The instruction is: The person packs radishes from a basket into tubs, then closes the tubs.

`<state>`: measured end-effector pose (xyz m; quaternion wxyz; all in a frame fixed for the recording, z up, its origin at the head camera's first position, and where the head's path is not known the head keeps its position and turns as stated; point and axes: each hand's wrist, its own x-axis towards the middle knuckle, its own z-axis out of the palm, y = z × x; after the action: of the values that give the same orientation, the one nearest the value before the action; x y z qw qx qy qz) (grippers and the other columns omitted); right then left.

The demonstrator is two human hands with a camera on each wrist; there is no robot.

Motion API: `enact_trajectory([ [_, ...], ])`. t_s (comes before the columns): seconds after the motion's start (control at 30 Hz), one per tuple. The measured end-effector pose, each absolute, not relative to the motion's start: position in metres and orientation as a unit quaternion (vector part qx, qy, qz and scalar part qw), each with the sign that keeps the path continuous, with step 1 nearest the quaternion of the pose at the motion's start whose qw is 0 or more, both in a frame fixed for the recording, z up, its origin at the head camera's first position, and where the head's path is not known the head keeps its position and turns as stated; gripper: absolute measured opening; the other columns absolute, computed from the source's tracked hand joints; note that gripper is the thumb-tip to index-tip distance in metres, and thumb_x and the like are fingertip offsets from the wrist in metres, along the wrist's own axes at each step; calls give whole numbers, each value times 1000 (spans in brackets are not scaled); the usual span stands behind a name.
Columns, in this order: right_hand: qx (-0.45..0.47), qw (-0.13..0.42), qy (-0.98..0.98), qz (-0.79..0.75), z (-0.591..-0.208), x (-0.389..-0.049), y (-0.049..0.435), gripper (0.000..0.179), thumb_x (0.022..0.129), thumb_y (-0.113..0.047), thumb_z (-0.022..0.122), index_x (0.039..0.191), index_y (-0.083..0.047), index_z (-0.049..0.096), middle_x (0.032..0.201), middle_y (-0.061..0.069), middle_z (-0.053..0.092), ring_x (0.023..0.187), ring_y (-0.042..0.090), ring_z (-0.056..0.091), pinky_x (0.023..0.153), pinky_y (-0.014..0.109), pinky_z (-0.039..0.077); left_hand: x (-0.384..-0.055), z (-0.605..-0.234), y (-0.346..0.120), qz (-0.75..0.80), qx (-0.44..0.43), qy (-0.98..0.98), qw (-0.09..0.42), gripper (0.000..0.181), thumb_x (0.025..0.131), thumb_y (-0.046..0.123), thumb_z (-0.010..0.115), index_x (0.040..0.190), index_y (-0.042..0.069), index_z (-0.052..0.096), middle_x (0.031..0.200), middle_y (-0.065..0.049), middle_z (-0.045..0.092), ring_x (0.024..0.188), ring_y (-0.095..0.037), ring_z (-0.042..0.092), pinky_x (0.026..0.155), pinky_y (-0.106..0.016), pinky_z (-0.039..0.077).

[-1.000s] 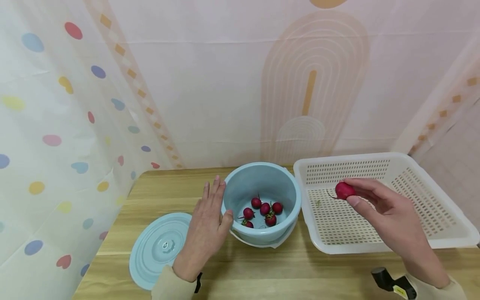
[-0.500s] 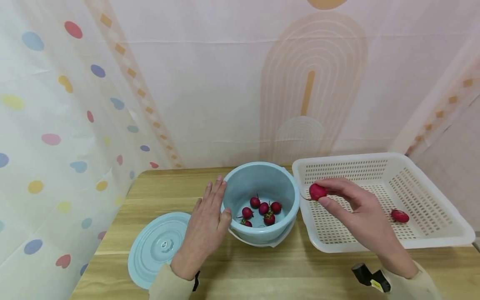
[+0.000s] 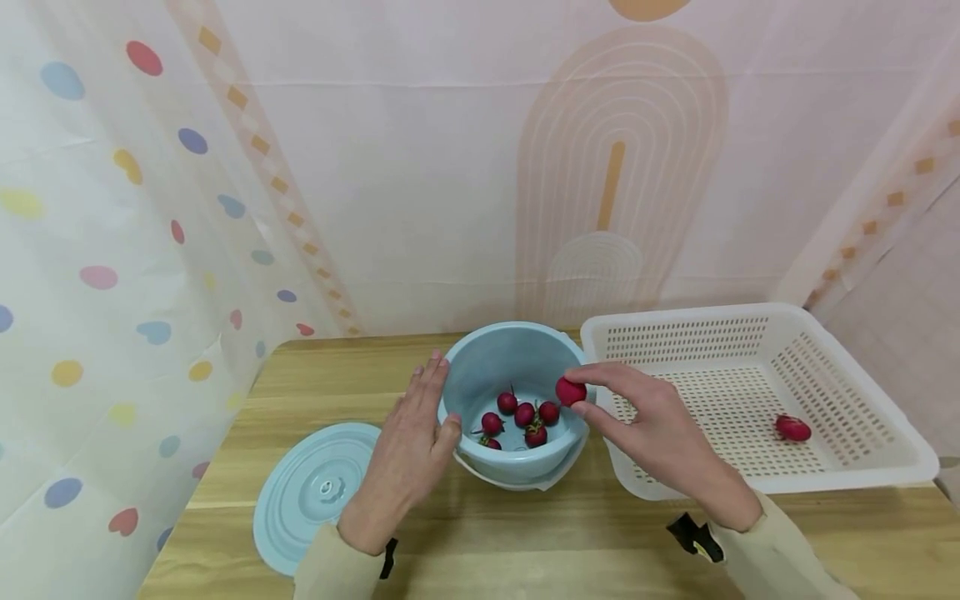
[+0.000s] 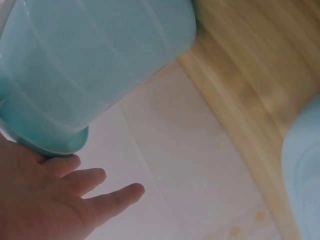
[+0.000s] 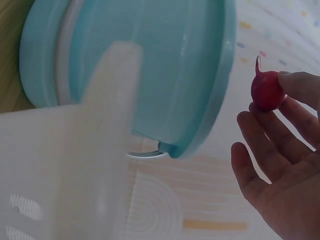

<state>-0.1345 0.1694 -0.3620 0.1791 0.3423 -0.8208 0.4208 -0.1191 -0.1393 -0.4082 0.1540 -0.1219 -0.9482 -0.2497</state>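
Between thumb and fingertips, my right hand (image 3: 660,429) pinches a round red radish (image 3: 571,392) above the right rim of a light blue bucket (image 3: 517,333). In the right wrist view the radish (image 5: 267,91) shows its thin root tail, and the bucket (image 5: 155,65) stands beside it. Several radishes (image 3: 525,414) lie on the bucket's floor. My left hand (image 3: 408,450) rests with straight fingers against the bucket's left rim. The left wrist view shows its fingers (image 4: 115,202) at the rim of the bucket (image 4: 100,55), holding nothing.
A white perforated basket (image 3: 697,320) stands right of the bucket, with a red radish (image 3: 792,427) in its right part. The round blue lid (image 3: 300,492) lies on the wooden table (image 3: 525,542) at left. A patterned cloth (image 3: 420,167) hangs behind.
My right hand has carried the radish left from over the basket to the bucket's rim, uncovering the radish in the basket. My left hand has stayed at the bucket.
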Motion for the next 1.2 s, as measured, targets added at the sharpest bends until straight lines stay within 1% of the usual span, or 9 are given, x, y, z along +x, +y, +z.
enact_trajectory([
  [0.07, 357, 185, -822, 404, -364, -137, 165, 41, 84, -5, 84, 123, -14, 74, 118, -5, 74, 111, 16, 69, 95, 23, 54, -120, -409, -140, -262, -123, -945, 156, 69, 100, 28, 48, 164, 8, 30, 170, -4, 26, 153, -37, 29, 117, -65, 31],
  [0.23, 362, 176, -837, 371, -367, -142, 158, 38, 85, -7, 84, 122, -11, 75, 116, -3, 75, 110, 17, 71, 91, 39, 59, -121, -411, -140, -278, -123, -940, 154, 70, 100, 28, 49, 164, 9, 29, 170, -4, 26, 154, -35, 28, 118, -64, 30],
  [0.37, 359, 167, -851, 344, -369, -144, 153, 35, 86, -11, 83, 121, -9, 76, 116, -1, 76, 109, 19, 71, 91, 42, 59, -122, -413, -140, -284, -125, -938, 155, 70, 100, 27, 49, 164, 7, 29, 170, -5, 27, 154, -36, 28, 118, -63, 30],
  [0.57, 371, 178, -854, 318, -373, -148, 144, 33, 85, -14, 85, 117, -9, 77, 114, 1, 77, 111, 22, 70, 98, 47, 55, -122, -415, -141, -289, -129, -935, 163, 70, 99, 26, 49, 163, 6, 30, 169, -7, 28, 153, -37, 29, 118, -62, 31],
  [0.7, 350, 158, -867, 316, -373, -146, 142, 38, 87, -21, 84, 121, -9, 76, 128, 6, 72, 125, 28, 64, 105, 55, 49, -122, -415, -141, -289, -131, -934, 166, 70, 99, 26, 49, 163, 6, 30, 169, -7, 28, 154, -37, 28, 118, -62, 31],
  [0.8, 325, 130, -880, 320, -372, -143, 144, 44, 90, -28, 81, 129, -9, 72, 143, 8, 64, 138, 32, 53, 111, 59, 41, -122, -415, -141, -292, -132, -933, 166, 70, 99, 26, 50, 163, 6, 30, 169, -7, 27, 154, -36, 28, 118, -62, 31],
  [0.9, 311, 111, -886, 325, -371, -138, 150, 52, 93, -34, 77, 138, -10, 67, 153, 7, 55, 146, 31, 43, 116, 61, 34, -122, -416, -141, -293, -136, -931, 167, 70, 99, 25, 50, 163, 5, 30, 169, -7, 27, 154, -36, 28, 119, -60, 30],
  [1.03, 308, 113, -888, 322, -370, -132, 160, 61, 92, -40, 76, 146, -13, 60, 160, 2, 47, 151, 29, 36, 119, 60, 28, -123, -416, -141, -292, -140, -930, 171, 70, 99, 25, 51, 162, 4, 31, 169, -8, 28, 153, -37, 29, 120, -58, 30],
  [1.2, 310, 140, -891, 301, -369, -125, 175, 63, 91, -42, 76, 146, -16, 60, 160, 0, 47, 150, 30, 38, 118, 62, 28, -123, -416, -142, -295, -137, -931, 163, 70, 100, 25, 51, 163, 5, 28, 170, -7, 27, 154, -35, 27, 121, -55, 29],
])
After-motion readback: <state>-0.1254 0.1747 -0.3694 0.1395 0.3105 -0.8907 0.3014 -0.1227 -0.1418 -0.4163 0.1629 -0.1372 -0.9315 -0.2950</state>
